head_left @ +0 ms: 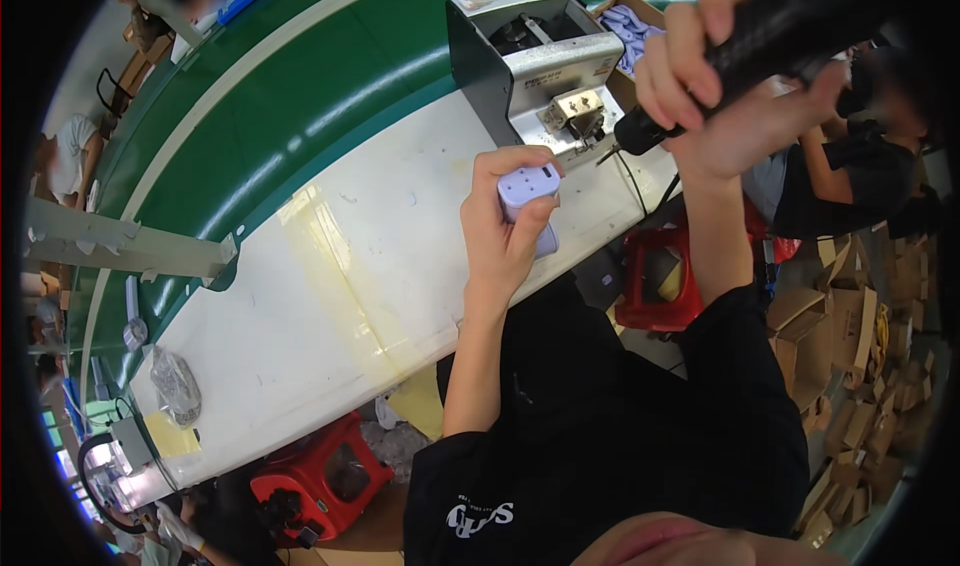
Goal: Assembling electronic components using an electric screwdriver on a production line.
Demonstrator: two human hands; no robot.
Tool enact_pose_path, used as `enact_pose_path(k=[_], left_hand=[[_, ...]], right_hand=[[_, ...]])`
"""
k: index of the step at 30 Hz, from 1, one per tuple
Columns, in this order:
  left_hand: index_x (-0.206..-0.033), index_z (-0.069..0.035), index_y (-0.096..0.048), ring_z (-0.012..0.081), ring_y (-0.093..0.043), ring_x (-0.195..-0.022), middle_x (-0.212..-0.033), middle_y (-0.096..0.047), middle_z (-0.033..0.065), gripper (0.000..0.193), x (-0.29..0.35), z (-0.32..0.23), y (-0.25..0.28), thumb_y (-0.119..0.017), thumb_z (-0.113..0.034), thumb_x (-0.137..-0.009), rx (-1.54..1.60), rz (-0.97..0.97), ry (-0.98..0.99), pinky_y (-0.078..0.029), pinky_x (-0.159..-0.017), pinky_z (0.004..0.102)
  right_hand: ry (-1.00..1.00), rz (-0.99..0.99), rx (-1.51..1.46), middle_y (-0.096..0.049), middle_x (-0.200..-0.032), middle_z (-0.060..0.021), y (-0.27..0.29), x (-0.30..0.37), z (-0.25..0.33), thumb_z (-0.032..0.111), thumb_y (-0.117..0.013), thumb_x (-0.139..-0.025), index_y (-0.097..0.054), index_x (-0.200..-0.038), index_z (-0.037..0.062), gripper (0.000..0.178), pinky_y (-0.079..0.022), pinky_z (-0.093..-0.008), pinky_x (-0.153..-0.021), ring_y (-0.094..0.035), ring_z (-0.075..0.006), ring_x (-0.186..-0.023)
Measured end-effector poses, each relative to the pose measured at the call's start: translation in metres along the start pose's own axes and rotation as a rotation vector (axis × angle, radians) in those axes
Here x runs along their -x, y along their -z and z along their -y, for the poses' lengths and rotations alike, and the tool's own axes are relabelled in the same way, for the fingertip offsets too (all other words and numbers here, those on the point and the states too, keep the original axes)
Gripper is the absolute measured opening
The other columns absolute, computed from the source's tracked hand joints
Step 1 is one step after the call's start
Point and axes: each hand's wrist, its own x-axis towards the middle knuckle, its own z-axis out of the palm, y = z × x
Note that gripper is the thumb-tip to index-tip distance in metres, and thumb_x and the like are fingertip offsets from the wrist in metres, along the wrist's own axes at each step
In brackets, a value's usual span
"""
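Snugly, the left hand (493,224) encircles a lavender case (527,188); the right hand (722,134) grips a black tool (775,41).

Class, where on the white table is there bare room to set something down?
Two patches of the white table, bar small scraps: one between the bag and the yellow tape, another between the tape and the left hand with its lavender part. The right end is crowded: machine and cable, with the driver in the right hand close by.
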Motion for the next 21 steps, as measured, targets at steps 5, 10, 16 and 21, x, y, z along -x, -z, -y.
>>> enact_pose_path(k=[5, 10, 16, 21], left_hand=[[-0.108, -0.004, -0.049, 0.0127, -0.056, -0.079, -0.093, -0.063, 0.0067, 0.035, 0.0, 0.003, -0.002, -0.063, -0.031, -0.089, 0.029, 0.006, -0.002, -0.046, -0.073, 0.0246], [-0.107, -0.004, -0.049, 0.0137, -0.056, -0.079, -0.094, -0.063, 0.007, 0.033, 0.005, 0.0, 0.001, -0.064, -0.026, -0.087, 0.013, 0.004, 0.053, -0.045, -0.073, 0.0251], [-0.106, -0.003, -0.049, 0.0141, -0.055, -0.077, -0.092, -0.063, 0.0078, 0.033, 0.006, 0.002, 0.002, -0.066, -0.02, -0.085, 0.032, -0.003, 0.073, -0.045, -0.072, 0.025], [-0.106, -0.003, -0.048, 0.0137, -0.055, -0.075, -0.091, -0.063, 0.008, 0.034, 0.006, 0.002, 0.002, -0.067, -0.022, -0.084, -0.009, 0.01, 0.082, -0.045, -0.07, 0.0246]], right_hand=[[0.045, -0.121, -0.072, -0.038, -0.048, -0.003, -0.065, -0.031, 0.018, 0.076, -0.029, -0.084, -0.04, -0.083, 0.0063, 0.07, -0.027, -0.0264, -0.029, -0.029, -0.0112, -0.031], [0.026, -0.166, -0.397, -0.041, -0.045, -0.0038, -0.091, -0.041, -0.003, 0.081, -0.027, -0.078, -0.041, -0.077, 0.0047, 0.078, -0.026, -0.0244, -0.026, -0.029, -0.0109, -0.028], [-0.01, -0.255, -0.601, -0.043, -0.044, -0.0048, -0.1, -0.039, -0.015, 0.086, -0.026, -0.073, -0.043, -0.07, 0.0022, 0.086, -0.028, -0.0211, -0.026, -0.033, -0.0106, -0.028], [0.013, -0.294, -0.669, -0.043, -0.043, -0.0045, -0.104, -0.041, -0.015, 0.087, -0.027, -0.072, -0.045, -0.07, 0.001, 0.088, -0.029, -0.021, -0.027, -0.033, -0.0105, -0.028]])
